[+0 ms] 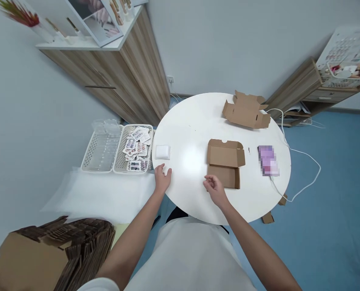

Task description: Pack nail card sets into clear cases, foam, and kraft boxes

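Note:
My left hand (162,178) lies at the left edge of the round white table (195,121), fingers loosely spread and holding nothing, just below a small white square pad (162,151). My right hand (214,190) hovers at the near left corner of an open brown cardboard box (225,162), fingers loosely curled and holding nothing that I can see. The box lies with its lid folded back and its inside bare.
A second open cardboard box (246,111) sits at the table's far side. A blurred purple item (267,160) with a white cable (301,153) lies at the right. Two white baskets (119,147) stand left, one with nail cards (136,148). Flat cartons (58,250) are stacked near left.

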Tool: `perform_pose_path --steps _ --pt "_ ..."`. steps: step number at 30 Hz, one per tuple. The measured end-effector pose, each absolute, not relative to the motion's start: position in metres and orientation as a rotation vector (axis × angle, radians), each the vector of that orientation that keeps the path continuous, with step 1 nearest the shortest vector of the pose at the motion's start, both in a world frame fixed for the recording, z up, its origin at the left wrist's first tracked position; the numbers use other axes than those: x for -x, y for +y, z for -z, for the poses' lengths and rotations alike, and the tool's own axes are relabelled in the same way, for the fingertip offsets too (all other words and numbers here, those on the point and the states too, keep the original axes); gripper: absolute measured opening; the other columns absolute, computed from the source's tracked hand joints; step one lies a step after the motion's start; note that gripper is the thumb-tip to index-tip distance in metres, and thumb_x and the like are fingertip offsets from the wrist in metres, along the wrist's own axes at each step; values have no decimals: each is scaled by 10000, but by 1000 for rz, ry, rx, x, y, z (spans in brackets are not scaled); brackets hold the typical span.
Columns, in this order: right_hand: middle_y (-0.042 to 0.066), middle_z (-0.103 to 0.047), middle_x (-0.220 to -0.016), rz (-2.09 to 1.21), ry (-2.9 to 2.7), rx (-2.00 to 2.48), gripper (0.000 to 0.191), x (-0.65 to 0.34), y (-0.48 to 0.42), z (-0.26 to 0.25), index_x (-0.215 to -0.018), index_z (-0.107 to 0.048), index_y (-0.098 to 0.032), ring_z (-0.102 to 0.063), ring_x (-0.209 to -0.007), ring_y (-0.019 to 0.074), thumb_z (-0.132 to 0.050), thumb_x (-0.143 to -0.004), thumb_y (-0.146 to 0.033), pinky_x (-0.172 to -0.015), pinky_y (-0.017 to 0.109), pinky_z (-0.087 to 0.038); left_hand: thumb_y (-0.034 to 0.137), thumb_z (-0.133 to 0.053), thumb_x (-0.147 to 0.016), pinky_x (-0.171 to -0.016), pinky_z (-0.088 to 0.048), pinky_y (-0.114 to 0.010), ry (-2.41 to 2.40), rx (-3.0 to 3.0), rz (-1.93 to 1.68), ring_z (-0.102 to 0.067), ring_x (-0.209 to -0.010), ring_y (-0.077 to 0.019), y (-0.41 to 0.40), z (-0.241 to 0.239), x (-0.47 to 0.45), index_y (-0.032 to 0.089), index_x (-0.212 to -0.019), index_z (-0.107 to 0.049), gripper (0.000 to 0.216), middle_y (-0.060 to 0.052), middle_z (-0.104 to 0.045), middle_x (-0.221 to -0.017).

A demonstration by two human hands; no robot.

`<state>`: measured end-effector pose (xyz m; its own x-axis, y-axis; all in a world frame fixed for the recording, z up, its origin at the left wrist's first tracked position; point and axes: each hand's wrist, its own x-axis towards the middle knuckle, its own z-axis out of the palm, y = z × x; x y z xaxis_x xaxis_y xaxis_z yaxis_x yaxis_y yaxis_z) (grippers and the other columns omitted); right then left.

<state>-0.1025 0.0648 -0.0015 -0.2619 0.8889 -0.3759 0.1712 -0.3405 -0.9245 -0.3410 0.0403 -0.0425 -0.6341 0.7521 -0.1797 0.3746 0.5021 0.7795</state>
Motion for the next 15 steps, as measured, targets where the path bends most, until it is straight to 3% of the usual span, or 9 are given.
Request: perform_pose_path --steps 3,6,10,15 --pt "34 -566 -919 -1793 -1353 1468 366 163 76 12 -954 -543 -223 -522 -714 136 -575 -665 -444 -640 288 -448 344 -551 -718 -1016 -217 -429 2265 -953 -922 -239 -1243 -281 57 47 368 127 -1216 -358 576 -169 -305 -1290" --pt "43 -566 -988 -1753 -1313 1560 343 213 94 29 -954 -549 -231 -545 -823 158 -562 -672 -426 -701 304 -453 340 -530 -731 -1036 -121 -449 2217 -984 -879 -123 -1287 -293 72 53 381 122 -1273 -271 639 -177 -213 -1363" --pt "67 -523 -1102 -1619 -1255 1662 384 260 118 46 -1003 -506 -219 -528 -927 175 -552 -675 -414 -761 309 -440 319 -431 -792 -1017 -111 -482 2223 -978 -869 -110 -1287 -298 84 58 388 98 -1303 -206 600 -201 -179 -1378" --pt "71 -474 -1165 -1522 -1278 1662 471 297 131 56 -1085 -424 -226 -522 -934 160 -557 -675 -413 -805 304 -417 275 -407 -801 -999 -159 -480 2251 -969 -894 -229 -1242 -287 86 64 391 139 -1275 -288 507 -168 -320 -1310"
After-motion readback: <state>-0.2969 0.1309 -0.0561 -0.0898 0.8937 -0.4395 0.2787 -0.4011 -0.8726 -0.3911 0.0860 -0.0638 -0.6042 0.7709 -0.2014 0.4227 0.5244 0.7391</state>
